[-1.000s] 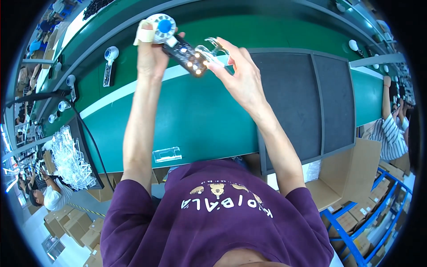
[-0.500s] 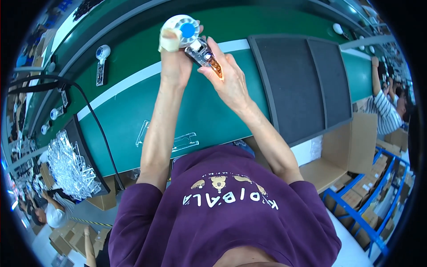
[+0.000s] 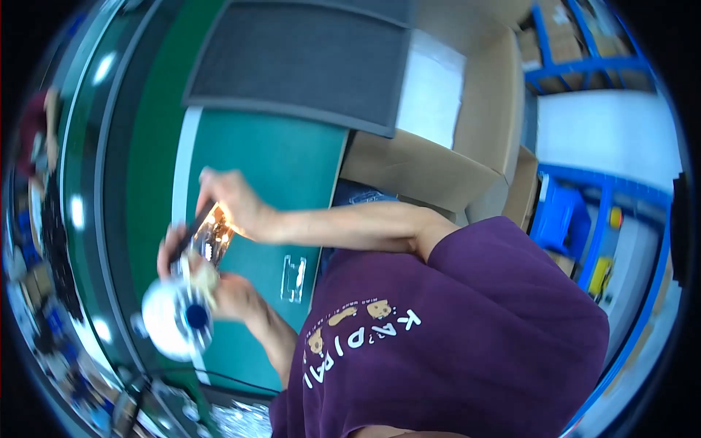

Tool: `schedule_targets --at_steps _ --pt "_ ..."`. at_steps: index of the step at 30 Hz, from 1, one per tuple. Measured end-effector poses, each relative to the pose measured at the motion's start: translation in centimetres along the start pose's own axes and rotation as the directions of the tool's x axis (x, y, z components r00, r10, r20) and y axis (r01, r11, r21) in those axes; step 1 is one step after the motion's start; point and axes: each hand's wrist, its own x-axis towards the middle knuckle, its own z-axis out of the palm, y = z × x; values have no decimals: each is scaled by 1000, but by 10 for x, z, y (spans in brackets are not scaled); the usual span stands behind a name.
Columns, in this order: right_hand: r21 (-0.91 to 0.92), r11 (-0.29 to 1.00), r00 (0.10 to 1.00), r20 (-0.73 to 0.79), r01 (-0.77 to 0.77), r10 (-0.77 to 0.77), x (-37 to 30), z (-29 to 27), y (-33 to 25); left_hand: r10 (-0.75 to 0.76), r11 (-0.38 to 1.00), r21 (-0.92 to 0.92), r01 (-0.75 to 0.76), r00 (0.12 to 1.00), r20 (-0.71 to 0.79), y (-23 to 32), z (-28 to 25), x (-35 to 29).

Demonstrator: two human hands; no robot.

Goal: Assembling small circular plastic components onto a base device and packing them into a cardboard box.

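Both my hands are on one device with a white round head [image 3: 169, 321] bearing a blue centre, and a clear handle [image 3: 213, 244] that glows orange inside. My left hand [image 3: 232, 293] closes on it near the round head, with something cream-coloured [image 3: 202, 276] at its fingertips; motion blurs the detail. At the handle's lit end, my right hand [image 3: 237, 208] grips with thumb and fingers. A clear plastic outline-shaped part [image 3: 293, 278] lies on the green work surface [image 3: 270, 164], beyond my left wrist.
A dark grey tray [image 3: 299, 66] overlaps the work surface at the top. An open cardboard box [image 3: 416, 164] stands beside it. Blue shelving [image 3: 599, 73] is at the right. A black cable [image 3: 226, 377] and a heap of clear parts [image 3: 241, 420] lie at the bottom. Another person [image 3: 36, 135] is far left.
The whole view has swung round to the right, bringing the box and shelving nearer the middle. The device has tilted, its round head now lower left of the handle. Both hands still hold it.
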Motion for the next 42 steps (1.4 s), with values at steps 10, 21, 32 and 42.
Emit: schedule_targets --at_steps 10,21,32,42 --pt "-506 862 703 -598 42 -385 -25 -303 -172 -475 877 21 479 875 -96 -135 -191 161" --pt "-499 418 364 -857 -759 -364 25 -719 -186 232 353 865 -356 929 287 -80 50 170" --pt "-249 458 47 -912 -853 -408 113 -758 -190 -393 614 714 -338 653 648 -343 646 -184" --pt "-626 499 272 -745 -600 -609 142 -767 -171 -499 503 793 -342 634 590 -438 659 -193"
